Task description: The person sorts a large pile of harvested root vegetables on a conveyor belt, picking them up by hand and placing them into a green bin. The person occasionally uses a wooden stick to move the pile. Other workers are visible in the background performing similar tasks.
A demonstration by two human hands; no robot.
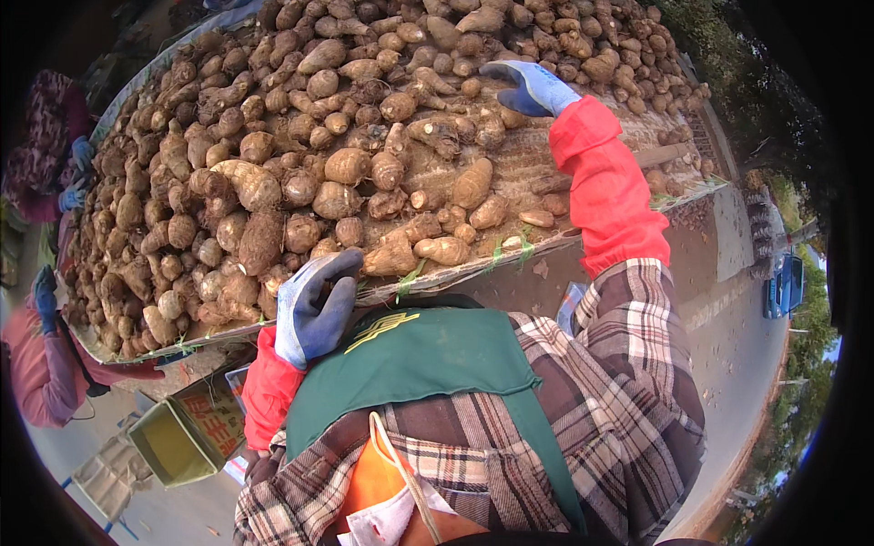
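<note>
A broad heap of brown taro corms (259, 177) covers the work table (519, 153) before me. My right hand (529, 89), in a blue and white coated glove, reaches over the thinner far part of the heap. Its thumb and fingers are spread, with nothing visible between them, and a small taro lies just below the palm. My left hand (317, 307), gloved alike, is at the table's near edge, against my green apron (423, 355). Its fingers are bent and apart, holding nothing I can see. Close to it lie a large dark taro (261, 242) and a stubby one (390, 257).
At left, a person in pink (48, 368) and another in patterned clothing (44, 143) stand along the table, wearing blue gloves. An open printed carton (184, 437) stands below left. A wooden strip (662, 155) lies on the table's right part. A blue vehicle (783, 286) is on the road.
</note>
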